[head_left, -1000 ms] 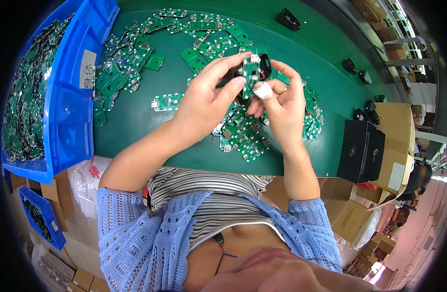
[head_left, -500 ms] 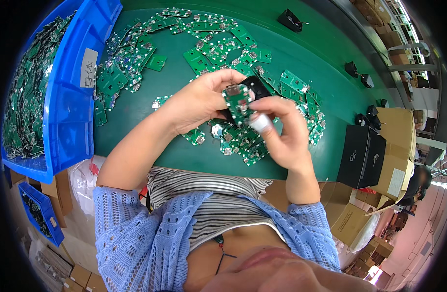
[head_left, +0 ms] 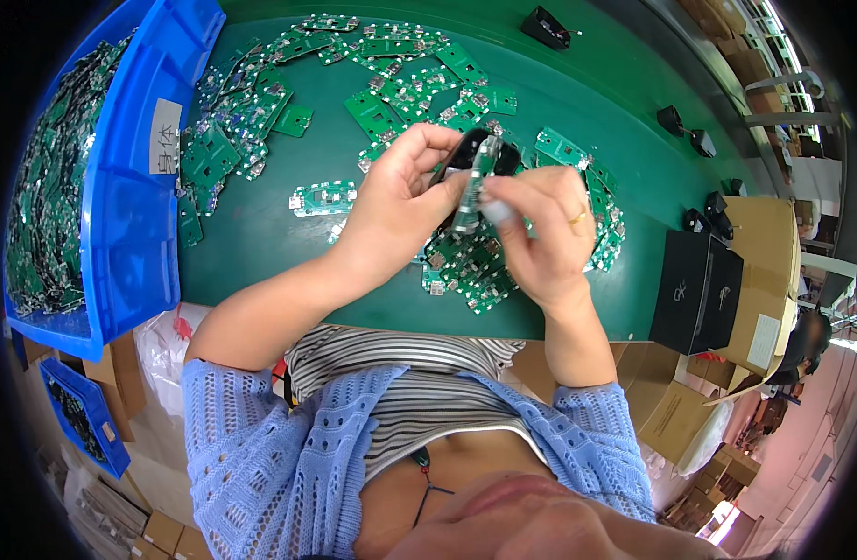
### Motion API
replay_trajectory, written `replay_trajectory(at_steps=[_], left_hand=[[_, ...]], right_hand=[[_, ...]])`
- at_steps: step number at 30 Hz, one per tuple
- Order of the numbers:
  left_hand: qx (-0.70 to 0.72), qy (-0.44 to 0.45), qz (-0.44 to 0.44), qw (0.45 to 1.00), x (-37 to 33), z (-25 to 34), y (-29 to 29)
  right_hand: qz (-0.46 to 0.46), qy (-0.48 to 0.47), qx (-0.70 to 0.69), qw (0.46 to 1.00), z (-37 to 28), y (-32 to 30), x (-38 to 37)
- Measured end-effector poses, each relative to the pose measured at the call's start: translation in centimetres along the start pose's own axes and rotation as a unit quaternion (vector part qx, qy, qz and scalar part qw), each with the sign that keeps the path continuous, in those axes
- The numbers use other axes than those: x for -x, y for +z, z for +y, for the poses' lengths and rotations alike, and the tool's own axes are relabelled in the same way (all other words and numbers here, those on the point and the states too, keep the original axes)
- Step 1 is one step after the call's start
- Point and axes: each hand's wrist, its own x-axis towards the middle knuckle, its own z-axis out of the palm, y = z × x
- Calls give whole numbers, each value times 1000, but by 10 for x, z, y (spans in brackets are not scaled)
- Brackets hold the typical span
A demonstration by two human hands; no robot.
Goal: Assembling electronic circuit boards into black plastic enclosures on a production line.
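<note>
Over the table's middle, my left hand (head_left: pixel 397 207) is closed around a glossy black plastic housing (head_left: pixel 464 151), its thumb up against a green circuit board. That circuit board (head_left: pixel 476 182) stands nearly on edge in front of the housing, its narrow side toward me. The thumb and fingers of my right hand (head_left: pixel 548 231) pinch it from the right; white covers a fingertip there, partly blurred. Part of the housing is hidden behind the board and fingers. Just below my hands lies a pile of loose circuit boards (head_left: pixel 470 271), and a single board (head_left: pixel 324 198) lies left of my left wrist.
Many more boards (head_left: pixel 405 47) spread across the green table (head_left: pixel 260 252). A blue bin (head_left: pixel 134 215) full of boards stands at the left. Black housings (head_left: pixel 547 28) lie along the far and right sides. A black box (head_left: pixel 695 294) and cardboard carton (head_left: pixel 765 280) stand at the right.
The board has turned from showing its component face to standing nearly edge-on. My left hand has shifted slightly right and its thumb now meets the board.
</note>
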Motion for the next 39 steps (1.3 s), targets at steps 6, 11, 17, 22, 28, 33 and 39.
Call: replay_trajectory(at_steps=[6,11,17,22,28,33,39], left_hand=[[62,-55,-10,997,4,10,1],[28,-25,-12,999,3,3,1],[-49,54,14,997,2,-9,3],[-70,30,14,997,2,-7,2],[-30,84,23,996,0,-5,4],[-104,114,16,988,1,-6,4],[-154,183,33,970,-2,-10,3]], right_hand=[[16,57,32,998,-4,-4,-3],[-3,21,82,996,-1,-4,-5],[-76,13,95,993,-2,-1,-6],[-70,21,50,996,3,4,-1],[15,312,-319,895,-7,15,7],[-1,322,-415,851,-3,23,9],[10,262,-367,893,-1,27,10]])
